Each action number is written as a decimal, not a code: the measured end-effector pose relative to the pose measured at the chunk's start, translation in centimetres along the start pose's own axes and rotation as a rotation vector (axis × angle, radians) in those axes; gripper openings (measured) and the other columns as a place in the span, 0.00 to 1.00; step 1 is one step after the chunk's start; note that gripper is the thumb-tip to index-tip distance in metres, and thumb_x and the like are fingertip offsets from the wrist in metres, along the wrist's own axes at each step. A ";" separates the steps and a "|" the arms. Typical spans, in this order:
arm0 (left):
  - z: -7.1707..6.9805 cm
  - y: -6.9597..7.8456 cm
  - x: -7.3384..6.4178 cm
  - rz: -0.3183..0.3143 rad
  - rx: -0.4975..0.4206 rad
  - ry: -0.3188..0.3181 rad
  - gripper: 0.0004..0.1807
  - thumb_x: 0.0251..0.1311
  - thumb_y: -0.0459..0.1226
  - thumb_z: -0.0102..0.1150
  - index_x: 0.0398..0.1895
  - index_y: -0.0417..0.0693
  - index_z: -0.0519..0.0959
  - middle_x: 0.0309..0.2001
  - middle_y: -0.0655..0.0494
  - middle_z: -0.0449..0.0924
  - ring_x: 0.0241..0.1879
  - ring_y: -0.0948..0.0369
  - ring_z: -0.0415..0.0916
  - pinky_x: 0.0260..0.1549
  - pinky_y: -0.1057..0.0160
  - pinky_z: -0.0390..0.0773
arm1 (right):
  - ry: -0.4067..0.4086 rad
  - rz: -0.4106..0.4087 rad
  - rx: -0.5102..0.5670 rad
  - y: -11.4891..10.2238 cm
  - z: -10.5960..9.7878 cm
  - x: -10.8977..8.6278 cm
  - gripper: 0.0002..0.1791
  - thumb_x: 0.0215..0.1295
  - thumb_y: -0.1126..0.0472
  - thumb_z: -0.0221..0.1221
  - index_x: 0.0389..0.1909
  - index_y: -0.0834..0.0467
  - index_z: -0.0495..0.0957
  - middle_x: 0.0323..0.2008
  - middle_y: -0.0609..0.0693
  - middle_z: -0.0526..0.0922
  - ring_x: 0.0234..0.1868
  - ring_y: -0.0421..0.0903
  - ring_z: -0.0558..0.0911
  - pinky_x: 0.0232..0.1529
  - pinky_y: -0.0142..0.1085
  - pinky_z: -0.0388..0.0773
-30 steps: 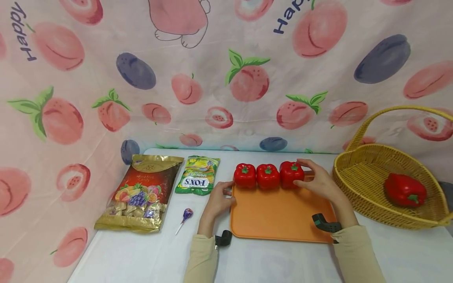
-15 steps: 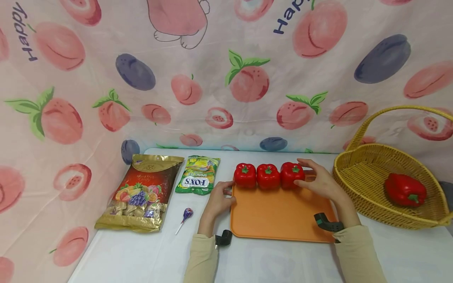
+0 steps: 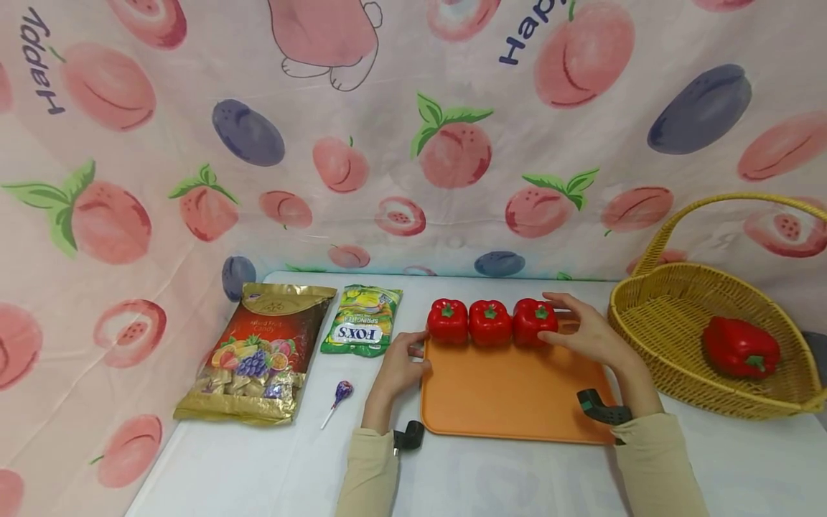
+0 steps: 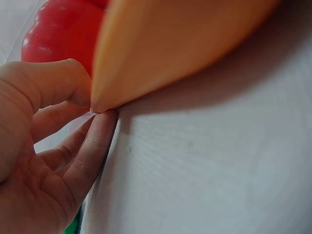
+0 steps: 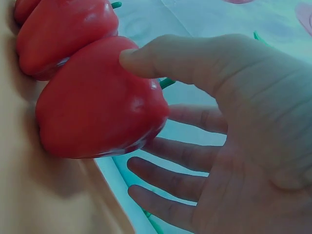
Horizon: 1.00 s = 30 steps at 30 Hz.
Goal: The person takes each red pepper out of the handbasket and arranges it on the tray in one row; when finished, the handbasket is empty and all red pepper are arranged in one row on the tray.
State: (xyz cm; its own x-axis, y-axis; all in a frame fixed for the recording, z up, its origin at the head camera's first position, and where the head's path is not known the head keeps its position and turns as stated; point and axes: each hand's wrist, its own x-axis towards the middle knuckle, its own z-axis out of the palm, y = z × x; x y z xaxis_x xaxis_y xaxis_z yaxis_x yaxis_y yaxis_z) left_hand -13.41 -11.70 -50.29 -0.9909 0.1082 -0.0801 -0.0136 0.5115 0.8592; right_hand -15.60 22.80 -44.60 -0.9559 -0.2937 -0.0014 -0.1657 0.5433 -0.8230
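Observation:
Three red bell peppers stand in a row along the far side of the orange tray (image 3: 510, 398). Around the rightmost bell pepper (image 3: 533, 323), my right hand (image 3: 589, 334) sets its thumb on the near side and its fingers behind; the right wrist view shows the thumb pressing the red skin. My left hand (image 3: 397, 368) is at the tray's left edge, thumb and fingertips meeting at the rim in the left wrist view. Just beyond that hand is the leftmost bell pepper (image 3: 448, 321), and the middle bell pepper (image 3: 489, 323) sits between the other two.
At the right stands a yellow wicker basket (image 3: 659, 352) with another red bell pepper (image 3: 741, 347) lying in it. To the left lie a mixed fruit candy bag (image 3: 258, 352), a green FOX'S candy bag (image 3: 362, 319) and a lollipop (image 3: 342, 391). A fruit-print cloth hangs behind the table.
The rightmost bell pepper and my right hand have shifted very slightly right and nearer. My left hand and the other peppers look unmoved.

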 end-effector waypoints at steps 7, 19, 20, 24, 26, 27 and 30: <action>-0.1 0.1 0.0 -0.003 -0.005 0.003 0.30 0.53 0.28 0.64 0.63 0.44 0.76 0.54 0.50 0.74 0.44 0.57 0.75 0.42 0.62 0.82 | 0.019 -0.016 0.002 -0.1 -0.5 -0.2 0.41 0.61 0.56 0.67 0.71 0.63 0.61 0.66 0.68 0.67 0.61 0.68 0.72 0.58 0.59 0.71; 0.0 -0.1 -0.1 -0.004 0.002 -0.007 0.30 0.54 0.28 0.64 0.63 0.44 0.75 0.55 0.50 0.74 0.43 0.58 0.75 0.41 0.62 0.81 | 0.145 -0.023 -0.024 0.3 -3.8 -2.9 0.38 0.65 0.57 0.64 0.72 0.62 0.61 0.61 0.66 0.72 0.59 0.66 0.74 0.52 0.31 0.77; 0.0 -0.1 -0.1 -0.007 0.001 -0.007 0.30 0.54 0.28 0.64 0.63 0.45 0.75 0.55 0.51 0.74 0.43 0.58 0.75 0.41 0.63 0.81 | 0.169 -0.028 -0.034 0.3 -4.1 -3.1 0.37 0.65 0.57 0.64 0.71 0.62 0.62 0.60 0.65 0.74 0.58 0.61 0.76 0.49 0.25 0.76; 0.0 -0.1 0.0 -0.003 0.000 -0.005 0.30 0.54 0.28 0.64 0.63 0.44 0.76 0.55 0.51 0.74 0.43 0.57 0.75 0.41 0.62 0.81 | 0.271 -0.061 -0.019 0.8 -5.5 -4.1 0.33 0.65 0.60 0.64 0.68 0.64 0.65 0.53 0.46 0.79 0.50 0.36 0.79 0.42 0.16 0.72; -0.1 0.0 0.0 -0.004 0.002 -0.003 0.30 0.54 0.28 0.64 0.63 0.45 0.76 0.55 0.51 0.74 0.43 0.57 0.75 0.42 0.62 0.81 | 0.328 -0.066 0.000 1.3 -6.2 -4.7 0.31 0.65 0.62 0.63 0.67 0.64 0.67 0.49 0.36 0.78 0.46 0.26 0.76 0.41 0.16 0.72; -0.1 0.0 0.0 -0.004 0.004 -0.003 0.29 0.54 0.28 0.64 0.63 0.45 0.76 0.55 0.51 0.74 0.43 0.58 0.75 0.42 0.62 0.81 | 0.355 -0.057 0.013 1.7 -6.6 -5.1 0.29 0.65 0.62 0.63 0.66 0.63 0.68 0.48 0.31 0.77 0.45 0.24 0.76 0.41 0.16 0.72; -0.1 0.0 -0.1 -0.003 0.009 -0.005 0.30 0.53 0.28 0.64 0.63 0.44 0.76 0.54 0.50 0.75 0.44 0.58 0.75 0.42 0.62 0.81 | 0.460 0.003 0.040 2.7 -7.7 -6.3 0.24 0.66 0.61 0.63 0.62 0.56 0.73 0.45 0.25 0.75 0.43 0.22 0.74 0.40 0.15 0.70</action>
State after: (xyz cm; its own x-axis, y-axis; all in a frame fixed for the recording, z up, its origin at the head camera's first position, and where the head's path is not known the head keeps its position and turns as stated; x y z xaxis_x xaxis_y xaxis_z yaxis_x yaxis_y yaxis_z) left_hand -13.35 -11.81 -50.26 -0.9902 0.1103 -0.0853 -0.0157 0.5195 0.8543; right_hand -11.88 32.19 -42.40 -0.9660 0.0924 0.2415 -0.1623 0.5103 -0.8445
